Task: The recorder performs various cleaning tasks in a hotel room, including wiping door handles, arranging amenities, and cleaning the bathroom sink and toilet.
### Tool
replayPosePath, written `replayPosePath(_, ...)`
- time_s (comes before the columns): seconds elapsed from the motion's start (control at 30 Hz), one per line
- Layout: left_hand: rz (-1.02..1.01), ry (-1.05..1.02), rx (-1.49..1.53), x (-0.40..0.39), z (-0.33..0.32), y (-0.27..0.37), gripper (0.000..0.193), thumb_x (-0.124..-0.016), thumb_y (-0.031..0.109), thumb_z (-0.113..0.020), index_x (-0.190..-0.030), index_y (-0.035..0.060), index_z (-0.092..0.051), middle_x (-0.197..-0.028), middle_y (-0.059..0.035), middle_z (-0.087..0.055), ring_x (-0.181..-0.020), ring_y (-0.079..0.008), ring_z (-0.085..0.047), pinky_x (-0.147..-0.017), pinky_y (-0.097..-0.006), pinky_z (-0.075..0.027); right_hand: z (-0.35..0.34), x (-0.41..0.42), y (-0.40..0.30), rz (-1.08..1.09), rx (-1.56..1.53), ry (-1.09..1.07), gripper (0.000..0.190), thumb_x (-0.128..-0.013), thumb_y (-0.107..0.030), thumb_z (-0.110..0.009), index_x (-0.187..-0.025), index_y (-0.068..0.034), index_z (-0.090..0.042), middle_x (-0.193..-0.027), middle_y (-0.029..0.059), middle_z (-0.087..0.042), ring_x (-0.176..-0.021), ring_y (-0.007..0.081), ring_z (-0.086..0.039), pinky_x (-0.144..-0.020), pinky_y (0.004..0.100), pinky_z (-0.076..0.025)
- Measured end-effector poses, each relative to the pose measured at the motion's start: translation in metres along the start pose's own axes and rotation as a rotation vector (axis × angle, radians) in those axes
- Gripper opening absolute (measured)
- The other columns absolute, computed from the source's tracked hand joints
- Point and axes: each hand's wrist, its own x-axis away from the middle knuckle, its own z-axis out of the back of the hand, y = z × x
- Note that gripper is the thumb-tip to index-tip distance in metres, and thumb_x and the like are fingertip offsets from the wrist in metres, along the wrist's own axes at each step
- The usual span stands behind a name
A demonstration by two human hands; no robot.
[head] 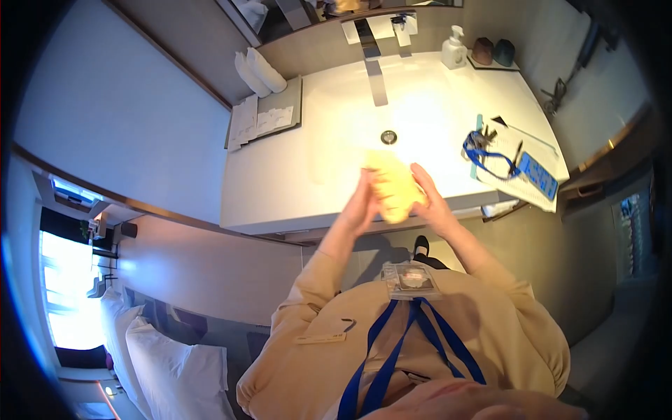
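Note:
A crumpled yellow cloth [395,189] is between my two hands, above the front part of the white washbasin [336,131]. My left hand [365,202] holds its left side, and my right hand [431,199] is against its right side with the fingers pointing up. Bright light washes out the cloth's upper end. Beyond it lie the round drain [389,137] and the wall-mounted faucet [367,39].
Rolled white towels [260,71] and papers on a grey tray [296,107] stand at the left. A soap dispenser [454,50] and two cups [492,51] are back right. Papers, a blue lanyard [488,160] and a blue phone [538,176] lie at the right.

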Motion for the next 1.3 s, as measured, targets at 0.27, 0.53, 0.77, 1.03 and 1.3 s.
replayPosePath(0.27, -0.103, 0.357, -0.434, -0.046, 0.065, 0.062, 0.068, -0.092, 0.058, -0.028, -0.141, 0.0111, -0.024, -0.137, -0.0125, -0.036, -0.116, -0.0214, -0.044, -0.095, -0.0362, -0.039, 0.037, -0.198, 0.011, -0.249, -0.148, 0.039, 0.031, -0.083, -0.005, -0.055, -0.114, 0.001, -0.052, -0.102, 0.0077, -0.059, -0.091, 0.0127, -0.057, -0.080, 0.0261, -0.047)
replayPosePath(0.53, -0.241, 1.133, -0.763, -0.032, 0.231, 0.065, 0.044, -0.092, 0.026, -0.048, -0.128, 0.0021, -0.041, -0.116, -0.0141, -0.052, -0.112, -0.0220, -0.045, -0.089, -0.0323, -0.040, 0.027, -0.392, 0.039, 0.156, 0.287, 0.250, 0.037, -0.081, -0.011, -0.062, -0.116, -0.003, -0.054, -0.104, 0.0106, -0.061, -0.094, 0.0197, -0.060, -0.080, 0.0304, -0.048)
replayPosePath(0.77, -0.370, 1.094, -1.559, -0.043, 0.267, 0.045, 0.041, -0.082, 0.015, -0.059, -0.117, -0.0035, -0.048, -0.110, -0.0181, -0.053, -0.107, -0.0331, -0.046, -0.091, -0.0425, -0.037, -0.034, -0.517, 0.113, 0.495, 0.709, 0.365, 0.043, -0.069, -0.006, -0.068, -0.111, -0.008, -0.058, -0.107, 0.0125, -0.058, -0.101, 0.0317, -0.055, -0.089, 0.0348, -0.044)
replayPosePath(1.03, -0.301, 1.061, -1.637, -0.049, 0.254, 0.054, 0.041, -0.081, 0.019, -0.060, -0.115, -0.0001, -0.049, -0.111, -0.0182, -0.052, -0.104, -0.0354, -0.045, -0.090, -0.0449, -0.034, -0.002, -0.495, 0.207, 0.158, 0.264, 0.325, 0.038, -0.072, -0.007, -0.067, -0.108, -0.004, -0.058, -0.106, 0.0141, -0.059, -0.101, 0.0264, -0.056, -0.089, 0.0326, -0.043)
replayPosePath(1.3, -0.277, 1.055, -1.619, -0.045, 0.258, 0.051, 0.041, -0.081, 0.020, -0.060, -0.116, 0.0007, -0.048, -0.113, -0.0174, -0.051, -0.106, -0.0347, -0.044, -0.092, -0.0448, -0.033, 0.026, -0.458, 0.141, 0.216, 0.329, 0.664, 0.031, -0.076, -0.011, -0.064, -0.104, -0.002, -0.056, -0.094, 0.0163, -0.062, -0.089, 0.0276, -0.061, -0.079, 0.0334, -0.047)
